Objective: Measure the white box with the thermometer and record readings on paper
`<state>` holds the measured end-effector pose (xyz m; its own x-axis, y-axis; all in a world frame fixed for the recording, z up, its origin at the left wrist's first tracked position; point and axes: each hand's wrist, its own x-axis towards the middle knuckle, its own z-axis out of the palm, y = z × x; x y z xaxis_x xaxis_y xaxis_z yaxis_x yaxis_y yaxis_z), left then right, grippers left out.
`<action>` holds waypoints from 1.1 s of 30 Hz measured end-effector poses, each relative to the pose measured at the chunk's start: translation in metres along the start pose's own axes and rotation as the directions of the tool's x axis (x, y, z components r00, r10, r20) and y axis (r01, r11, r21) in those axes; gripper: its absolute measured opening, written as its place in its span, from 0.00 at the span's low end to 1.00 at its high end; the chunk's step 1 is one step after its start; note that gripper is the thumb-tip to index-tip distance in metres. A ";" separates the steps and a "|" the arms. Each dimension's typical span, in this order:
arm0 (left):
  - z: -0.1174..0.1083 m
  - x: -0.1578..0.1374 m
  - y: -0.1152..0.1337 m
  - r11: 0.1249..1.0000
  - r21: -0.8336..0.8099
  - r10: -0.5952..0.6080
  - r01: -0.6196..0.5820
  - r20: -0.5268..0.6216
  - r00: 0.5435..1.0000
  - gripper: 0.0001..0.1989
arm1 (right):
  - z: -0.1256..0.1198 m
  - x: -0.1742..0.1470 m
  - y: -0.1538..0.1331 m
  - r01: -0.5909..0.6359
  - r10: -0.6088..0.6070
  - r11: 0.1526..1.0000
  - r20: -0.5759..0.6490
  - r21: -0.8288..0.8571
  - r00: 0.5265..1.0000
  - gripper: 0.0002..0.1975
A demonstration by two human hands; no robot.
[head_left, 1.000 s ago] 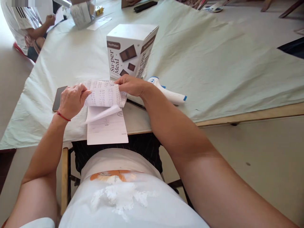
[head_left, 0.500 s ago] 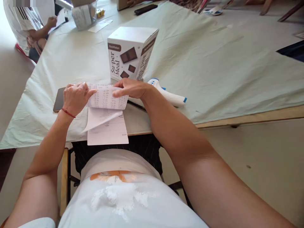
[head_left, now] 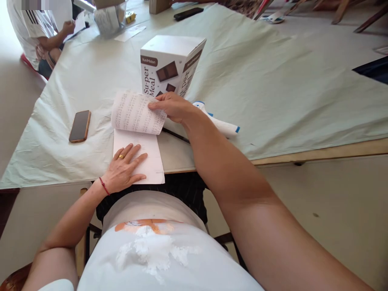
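A sheaf of printed paper sheets [head_left: 153,151] lies at the table's near edge. Its upper sheets [head_left: 131,113] are curled up and back, showing dense columns of print. Thumb against fingers, my right hand [head_left: 171,106] grips the right side of these curled sheets. My left hand [head_left: 125,167], with a ring and a red cord bracelet, rests flat on the lower sheet, fingers spread. Just behind the papers stands a white "Su-per Meal" box [head_left: 165,60]. A white and blue handheld device [head_left: 222,123] lies partly behind my right forearm, near a thin black stick-like item [head_left: 176,135].
A phone [head_left: 80,126] lies left of the papers on the pale cloth [head_left: 260,89]. Farther back are a clear plastic container [head_left: 110,20], a yellow item [head_left: 130,17], a loose sheet [head_left: 130,33] and a black object [head_left: 188,13]. Another person [head_left: 33,36] sits far left holding paper.
My left hand has left the curled sheets and come down flat on the lower page. The raised sheets now curl farther back, still in my right hand. The phone is fully uncovered.
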<state>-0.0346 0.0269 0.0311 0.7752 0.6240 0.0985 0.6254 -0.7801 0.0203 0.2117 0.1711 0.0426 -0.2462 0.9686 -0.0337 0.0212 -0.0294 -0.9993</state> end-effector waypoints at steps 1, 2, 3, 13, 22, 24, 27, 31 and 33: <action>0.003 -0.002 0.002 1.000 -0.012 -0.026 0.026 0.010 1.000 0.32 | -0.001 0.004 0.003 -0.007 0.007 1.000 -0.025 0.009 1.000 0.05; 0.006 -0.003 0.003 0.999 -0.024 -0.047 0.047 0.010 0.999 0.32 | -0.002 0.007 0.006 -0.013 0.014 1.000 -0.041 0.012 0.999 0.04; 0.006 -0.003 0.003 0.998 -0.036 -0.057 0.057 0.004 0.998 0.32 | -0.003 0.009 0.009 -0.018 0.019 1.000 -0.047 0.011 0.999 0.04; 0.004 -0.001 0.004 0.996 -0.060 -0.067 0.066 -0.010 0.998 0.31 | -0.002 0.011 0.013 -0.046 0.045 0.999 -0.042 -0.017 0.998 0.04; 0.004 -0.001 0.002 0.996 -0.070 -0.063 0.062 -0.017 0.998 0.31 | -0.004 0.011 0.014 -0.029 0.028 0.998 -0.028 -0.051 0.999 0.06; 0.005 -0.001 0.002 0.996 -0.063 -0.058 0.056 -0.023 0.998 0.31 | -0.004 0.011 0.014 -0.029 0.028 0.999 -0.024 -0.045 0.999 0.07; 0.006 -0.001 0.009 0.998 -0.029 -0.052 0.051 -0.031 0.998 0.46 | -0.004 0.010 0.013 -0.029 0.029 0.999 -0.016 -0.028 0.999 0.05; 0.003 -0.002 0.026 0.998 0.068 -0.011 0.012 -0.017 1.000 0.49 | -0.001 0.008 0.010 -0.043 0.042 0.999 -0.044 -0.012 0.998 0.05; -0.002 -0.004 0.033 0.994 0.101 0.035 -0.032 -0.034 0.999 0.31 | 0.001 0.004 0.005 -0.045 0.044 0.999 -0.085 -0.008 0.995 0.06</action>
<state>-0.0169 -0.0014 0.0332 0.7932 0.5943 0.1331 0.6065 -0.7907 -0.0836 0.2099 0.1742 0.0376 -0.1615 0.9839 -0.0763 0.0401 -0.0707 -0.9967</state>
